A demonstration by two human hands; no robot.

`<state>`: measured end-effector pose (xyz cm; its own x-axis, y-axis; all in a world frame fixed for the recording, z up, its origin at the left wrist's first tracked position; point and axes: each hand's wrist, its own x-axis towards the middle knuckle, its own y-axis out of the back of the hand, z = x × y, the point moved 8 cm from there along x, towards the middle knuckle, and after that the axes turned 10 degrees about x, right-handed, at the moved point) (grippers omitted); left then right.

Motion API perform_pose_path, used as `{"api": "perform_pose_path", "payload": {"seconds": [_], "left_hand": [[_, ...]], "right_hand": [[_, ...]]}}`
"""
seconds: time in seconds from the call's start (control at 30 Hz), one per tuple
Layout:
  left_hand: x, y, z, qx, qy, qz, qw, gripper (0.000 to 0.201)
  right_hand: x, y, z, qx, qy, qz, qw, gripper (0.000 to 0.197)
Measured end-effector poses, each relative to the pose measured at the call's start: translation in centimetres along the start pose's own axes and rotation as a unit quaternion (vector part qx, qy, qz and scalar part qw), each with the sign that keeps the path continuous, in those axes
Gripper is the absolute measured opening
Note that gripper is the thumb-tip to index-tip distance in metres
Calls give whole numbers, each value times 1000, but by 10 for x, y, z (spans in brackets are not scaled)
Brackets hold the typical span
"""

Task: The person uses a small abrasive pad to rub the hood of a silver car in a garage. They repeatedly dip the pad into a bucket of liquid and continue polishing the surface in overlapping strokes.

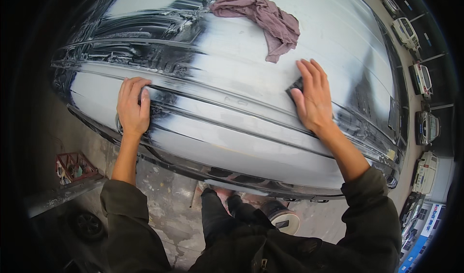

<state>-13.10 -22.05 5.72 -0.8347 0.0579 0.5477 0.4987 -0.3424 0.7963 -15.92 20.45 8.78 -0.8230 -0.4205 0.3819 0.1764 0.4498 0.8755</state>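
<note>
Below my hands spreads a car roof (pixel 251 77), patchy white and black with pale dust and streaks. My left hand (pixel 133 106) rests near the roof's left front edge, fingers stretched out with the thumb apart, holding nothing I can see. Further right, my right hand (pixel 315 96) lies over a dark sanding pad (pixel 295 88) on the roof; one corner of the pad shows past the thumb, and the rest is under the palm. Beyond both hands, a crumpled mauve cloth (pixel 258 14) lies on the white paint.
Long grooves and trim run across the roof close to me. A round bucket (pixel 286 222) stands on the floor by my legs. At lower left are a red crate (pixel 75 167) of small items and a wheel (pixel 89 224). Parked cars (pixel 427 127) line the far right.
</note>
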Motion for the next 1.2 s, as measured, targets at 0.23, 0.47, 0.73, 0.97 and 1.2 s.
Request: {"api": "perform_pose_path", "payload": {"seconds": [0.23,0.47,0.73,0.97,1.2], "left_hand": [[7,-4,0,-39,1,32,999,22],[4,4,-18,-22,-69,-16,997,28],[8,5,-14,-56,-44,0,997,28],[3,-10,-21,-35,-85,-40,995,34],[4,0,-29,-20,-72,-58,996,35]], "right_hand": [[154,-122,-143,-20,92,99,991,60],[101,-82,-82,-8,40,25,999,54],[129,-103,-118,-44,-19,62,997,59],[218,-207,-202,44,48,138,988,64],[39,-23,-33,-25,-15,67,997,56]]}}
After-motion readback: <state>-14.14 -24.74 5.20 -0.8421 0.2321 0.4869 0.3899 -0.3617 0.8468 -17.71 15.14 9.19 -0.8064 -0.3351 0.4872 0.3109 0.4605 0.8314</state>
